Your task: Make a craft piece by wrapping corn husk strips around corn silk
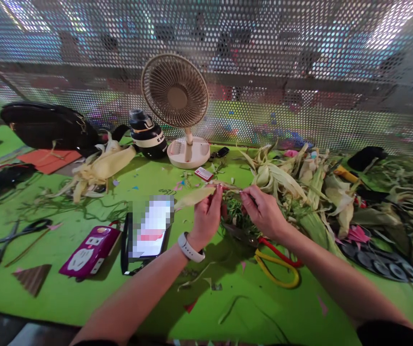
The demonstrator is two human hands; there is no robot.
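My left hand (207, 215) is closed in a pinch on a pale corn husk (195, 197), whose broad end sticks out to the left. A thin, twisted-looking stretch runs across to my right hand (265, 211), where thumb and fingers pinch its other end. Below the hands lies a tangle of green strands (236, 211). Scissors (277, 275) with one red and one yellow handle rest under my right wrist, their blades partly hidden by the strands. A heap of corn husks (276, 175) lies just beyond my right hand.
A phone (152, 226) and a purple box-shaped device (90, 252) lie left, near black scissors (3, 247). Behind stand a fan (188, 156) and a black bottle (148, 137), with a black bag (48, 125) and more husks (102, 166). Perforated metal (264, 72) closes the back.
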